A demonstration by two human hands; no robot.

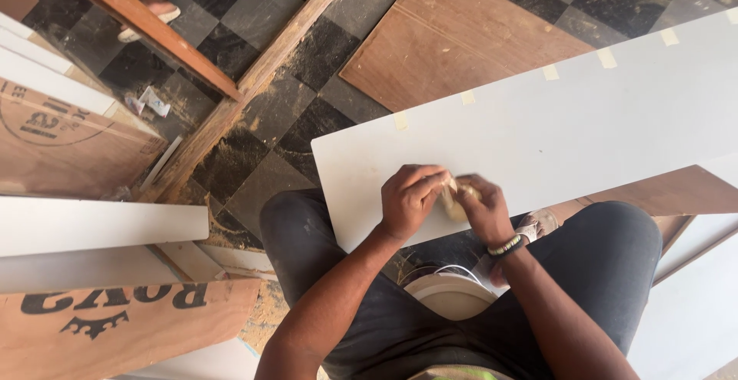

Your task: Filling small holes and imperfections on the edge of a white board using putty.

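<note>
Two brown plywood sheets lie at the far left, the upper plywood sheet [65,146] and the lower plywood sheet [123,326], with white boards [100,225] stacked between them, their long edges running out of the left side of the frame. Two wooden battens follow: a reddish batten [150,26] slanting down from the top left, and a rough timber beam [254,76] that crosses under its lower end. Between the beam and the long white panel [561,119] the checkered floor [254,157] lies open, dusted with sawdust, and this is the widest free strip. One foot in a light sandal [150,15] belonging to another person stands at the top left, well apart from the work.

The white panel runs from the centre up to the right edge of the frame, its near left corner resting over the person's dark-trousered knee [307,222]. Five strips of masking tape [400,121] are spaced along its far edge. Behind that edge lies a third brown plywood sheet [453,34].

Both hands meet at the near edge of the panel. The left hand [410,199] is curled, fingers bent down onto a small tan wad [455,199], seemingly a folded abrasive or cloth, though its kind cannot be told. The right hand [483,209], with a beaded bracelet [505,245] at the wrist, closes on the same wad from the other side. Below the hands sits one round whitish container [450,297].
</note>
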